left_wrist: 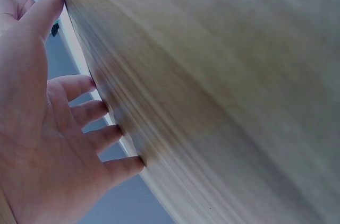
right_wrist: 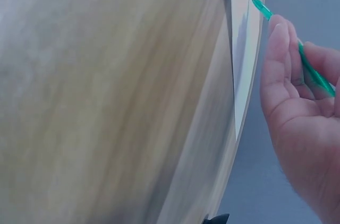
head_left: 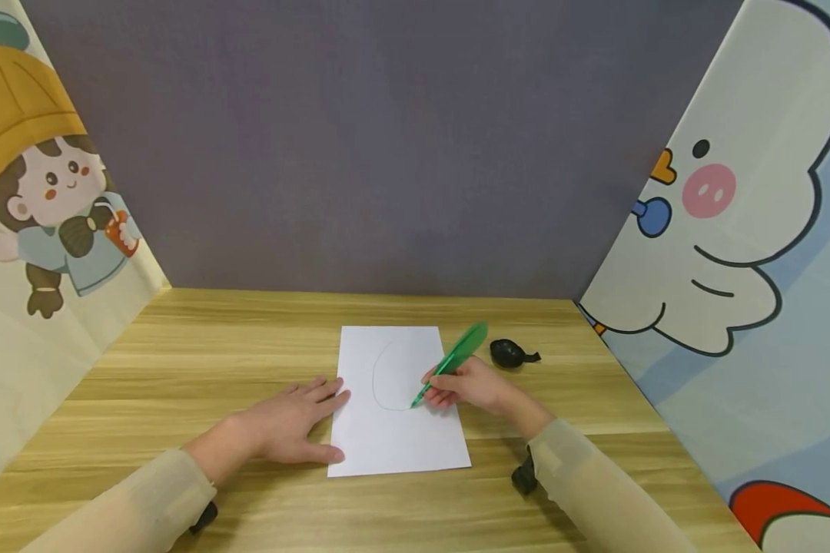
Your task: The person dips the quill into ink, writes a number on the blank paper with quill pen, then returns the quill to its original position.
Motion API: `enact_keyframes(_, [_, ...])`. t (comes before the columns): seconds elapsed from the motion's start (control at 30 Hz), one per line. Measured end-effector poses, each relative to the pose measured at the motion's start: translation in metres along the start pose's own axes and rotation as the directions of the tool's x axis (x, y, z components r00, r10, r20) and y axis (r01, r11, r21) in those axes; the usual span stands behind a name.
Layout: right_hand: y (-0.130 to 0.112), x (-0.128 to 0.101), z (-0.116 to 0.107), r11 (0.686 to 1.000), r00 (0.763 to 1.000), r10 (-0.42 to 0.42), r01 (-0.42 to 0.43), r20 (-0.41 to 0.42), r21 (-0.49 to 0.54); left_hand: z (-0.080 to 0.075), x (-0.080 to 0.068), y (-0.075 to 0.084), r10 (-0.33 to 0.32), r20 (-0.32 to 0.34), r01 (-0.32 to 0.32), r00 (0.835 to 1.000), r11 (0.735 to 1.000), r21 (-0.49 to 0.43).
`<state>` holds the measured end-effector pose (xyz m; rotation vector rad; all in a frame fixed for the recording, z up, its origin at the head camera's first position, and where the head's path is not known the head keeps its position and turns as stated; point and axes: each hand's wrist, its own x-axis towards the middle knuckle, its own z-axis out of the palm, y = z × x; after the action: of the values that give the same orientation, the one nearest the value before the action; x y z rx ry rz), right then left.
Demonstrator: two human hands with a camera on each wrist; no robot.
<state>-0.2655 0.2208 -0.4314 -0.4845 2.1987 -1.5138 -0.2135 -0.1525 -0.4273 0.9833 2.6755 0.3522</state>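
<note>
A white sheet of paper (head_left: 401, 445) lies on the wooden table and bears a thin curved line, open at the upper right. My right hand (head_left: 473, 384) pinches a green pen (head_left: 449, 361) with a leaf-shaped top, its tip touching the paper at the line's lower end. In the right wrist view the pen (right_wrist: 260, 7) shows between thumb and fingers. My left hand (head_left: 293, 422) rests at the paper's left edge, fingers spread and fingertips on the sheet. The left wrist view shows the same hand (left_wrist: 58, 123) with its fingertips on the surface.
A small black balloon-shaped object (head_left: 510, 353) lies on the table (head_left: 235, 330) right of the paper. A grey panel (head_left: 373, 153) stands along the back edge. Cartoon-printed panels (head_left: 747, 184) flank both sides. Black wrist devices (head_left: 524, 476) sit below both sleeves.
</note>
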Motion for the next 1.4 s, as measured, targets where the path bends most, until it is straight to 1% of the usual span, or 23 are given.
enact_keyframes(0.33, [0.0003,-0.0017,-0.0047,1.000,1.000,-0.010,0.010,0.016,0.012,0.0002,-0.0001,-0.0004,-0.001,0.002,0.001,1.000,1.000,-0.002])
enact_keyframes(0.5, [-0.0001,-0.0033,-0.0052,1.000,1.000,-0.012,0.012,0.005,0.002,0.0008,0.0002,-0.0011,-0.004,0.004,0.004,1.000,1.000,-0.008])
enact_keyframes(0.77, [-0.0011,-0.0043,-0.0045,1.000,1.000,0.013,-0.013,-0.013,-0.007,0.0006,-0.0006,-0.0005,-0.008,0.004,0.008,1.000,1.000,-0.009])
enact_keyframes(1.03, [-0.0009,-0.0049,-0.0045,1.000,1.000,0.012,-0.012,-0.020,-0.007,0.0000,-0.0011,0.0000,0.000,-0.002,0.000,1.000,1.000,-0.009])
enact_keyframes(1.1, [-0.0001,-0.0048,-0.0052,1.000,1.000,0.001,-0.001,-0.022,-0.012,-0.0001,-0.0011,0.0001,0.000,-0.001,0.000,1.000,1.000,-0.010])
enact_keyframes(1.4, [0.0026,-0.0045,-0.0074,1.000,0.999,0.003,-0.004,-0.051,-0.017,-0.0006,-0.0014,0.0005,-0.003,0.004,0.003,1.000,1.000,-0.011])
